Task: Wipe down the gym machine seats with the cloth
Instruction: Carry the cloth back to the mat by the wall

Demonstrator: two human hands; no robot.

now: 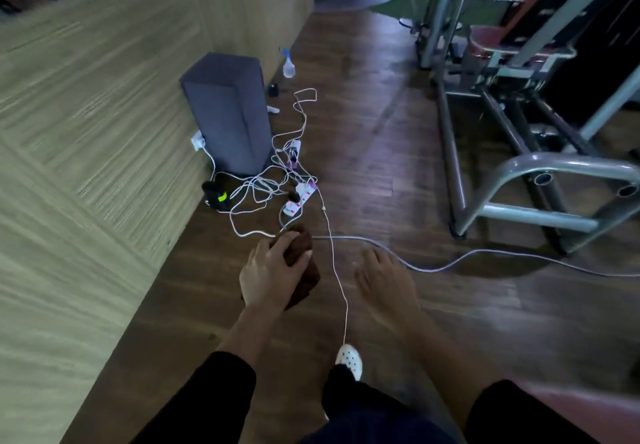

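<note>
My left hand grips a dark brown cloth, bunched up and held out over the wooden floor. Just to its right, my right hand hangs palm down with fingers loosely spread and nothing in it. A gym machine with a grey metal frame stands at the right. Its reddish padded seat shows at the upper right, well away from both hands. A clear spray bottle with a blue top stands on the floor by the wall, far ahead.
A grey box speaker stands against the pale wood-panel wall. White cables and a power strip tangle on the floor ahead of my hands. A grey cable runs right. My white shoe is below.
</note>
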